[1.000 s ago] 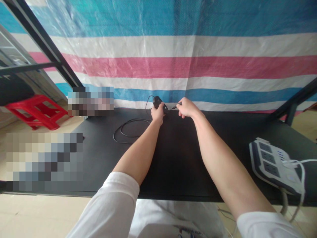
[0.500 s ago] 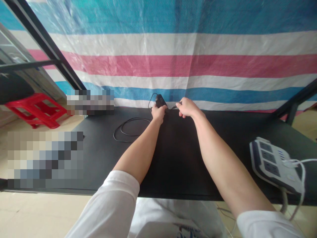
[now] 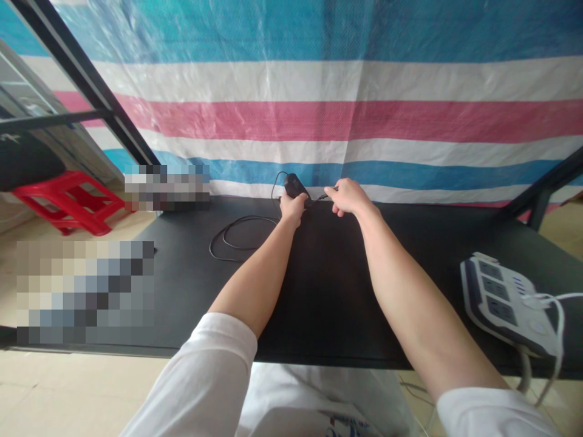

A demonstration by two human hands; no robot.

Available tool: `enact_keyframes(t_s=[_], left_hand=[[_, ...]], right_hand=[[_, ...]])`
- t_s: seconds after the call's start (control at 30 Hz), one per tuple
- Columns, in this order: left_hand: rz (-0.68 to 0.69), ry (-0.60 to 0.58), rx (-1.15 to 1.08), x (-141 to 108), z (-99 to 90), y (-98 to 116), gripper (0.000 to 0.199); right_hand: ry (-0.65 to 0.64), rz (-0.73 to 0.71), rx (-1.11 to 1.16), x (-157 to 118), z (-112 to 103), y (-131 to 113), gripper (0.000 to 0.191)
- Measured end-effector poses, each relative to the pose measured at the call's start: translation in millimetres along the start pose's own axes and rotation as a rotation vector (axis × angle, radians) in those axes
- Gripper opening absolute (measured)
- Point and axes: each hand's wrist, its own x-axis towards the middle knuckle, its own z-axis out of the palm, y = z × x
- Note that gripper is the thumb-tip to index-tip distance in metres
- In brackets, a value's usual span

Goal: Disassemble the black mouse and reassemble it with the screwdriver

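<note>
Near the table's far edge, my left hand (image 3: pixel 293 208) is closed round a black power adapter (image 3: pixel 295 185), which is tilted with its far end up. A thin black cord (image 3: pixel 224 233) runs from the adapter's far end and lies in loops on the table to the left. To the right of the adapter, my right hand (image 3: pixel 348 197) pinches a short dark cable (image 3: pixel 324 195) between thumb and fingers. That cable reaches toward the adapter's near end. Whether it is joined to the adapter there I cannot tell. My fingers hide the cable's other end.
A white and grey power strip (image 3: pixel 510 303) with white cables plugged in sits on the black table (image 3: pixel 337 303) at the right. A red stool (image 3: pixel 70 200) stands on the floor at the left. Striped sheeting (image 3: pixel 291 121) hangs behind the table. Two patches at the left are blurred out.
My right hand has moved very slightly to the right, with the cable in it. The adapter in my left hand has shifted a little. Otherwise the scene is nearly the same.
</note>
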Motion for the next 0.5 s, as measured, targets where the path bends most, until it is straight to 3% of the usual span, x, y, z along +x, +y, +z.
enact_keyframes(t_s=[0.3, 0.5], left_hand=[[0.011, -0.012, -0.017, 0.0, 0.3, -0.3, 0.046], [0.026, -0.011, 0.017, 3.2, 0.4, -2.6, 0.044]], right_hand=[[0.022, 0.043, -0.011, 1.3, 1.7, 1.9, 0.048], [0.008, 0.053, -0.002, 3.6, 3.4, 2.3, 0.039]])
